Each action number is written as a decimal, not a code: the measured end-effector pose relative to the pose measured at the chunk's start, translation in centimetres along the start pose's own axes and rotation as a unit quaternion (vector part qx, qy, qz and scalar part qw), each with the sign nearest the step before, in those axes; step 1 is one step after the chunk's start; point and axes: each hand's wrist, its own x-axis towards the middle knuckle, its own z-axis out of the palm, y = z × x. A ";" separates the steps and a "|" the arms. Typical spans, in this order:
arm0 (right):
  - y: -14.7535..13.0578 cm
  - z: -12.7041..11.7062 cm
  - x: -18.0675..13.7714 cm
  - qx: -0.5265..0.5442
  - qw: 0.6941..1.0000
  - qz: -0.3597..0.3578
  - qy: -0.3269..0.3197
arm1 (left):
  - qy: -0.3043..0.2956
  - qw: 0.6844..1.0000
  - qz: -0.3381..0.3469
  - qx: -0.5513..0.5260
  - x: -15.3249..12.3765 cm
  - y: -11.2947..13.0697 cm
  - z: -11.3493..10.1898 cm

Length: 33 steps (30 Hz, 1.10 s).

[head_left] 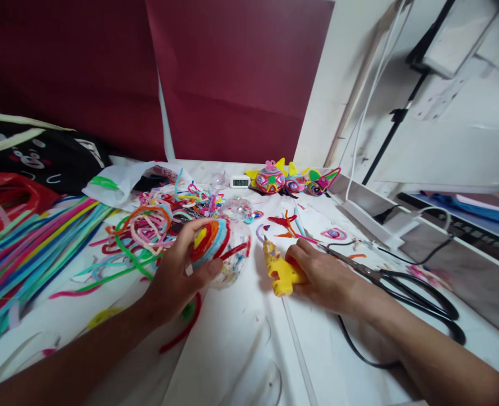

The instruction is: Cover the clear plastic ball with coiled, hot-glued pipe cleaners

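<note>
Striped ball in grip of the left hand

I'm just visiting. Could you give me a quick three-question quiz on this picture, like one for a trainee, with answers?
1. Which hand holds the yellow glue gun?
2. True or false: the black-handled scissors lie right of the yellow glue gun.
3. The left hand holds: a) the digital clock; b) the clear ball; c) the black bag?

Key: 1. The right hand. 2. True. 3. b.
</note>
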 end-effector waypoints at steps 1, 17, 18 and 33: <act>-0.1 0.1 0.0 -0.001 1.000 -0.005 -0.011 | -0.001 1.000 -0.003 -0.001 -0.1 0.1 0.1; -2.9 0.0 -2.0 0.230 0.907 -0.252 0.247 | -0.067 0.994 0.027 0.087 -0.9 -0.7 1.2; -3.0 0.2 -1.9 0.228 0.901 -0.266 0.257 | -0.066 0.994 0.028 0.087 -1.0 -0.4 1.4; -3.2 1.0 -1.1 0.135 0.900 -0.289 0.297 | -0.080 0.992 0.055 0.078 -1.7 0.6 1.9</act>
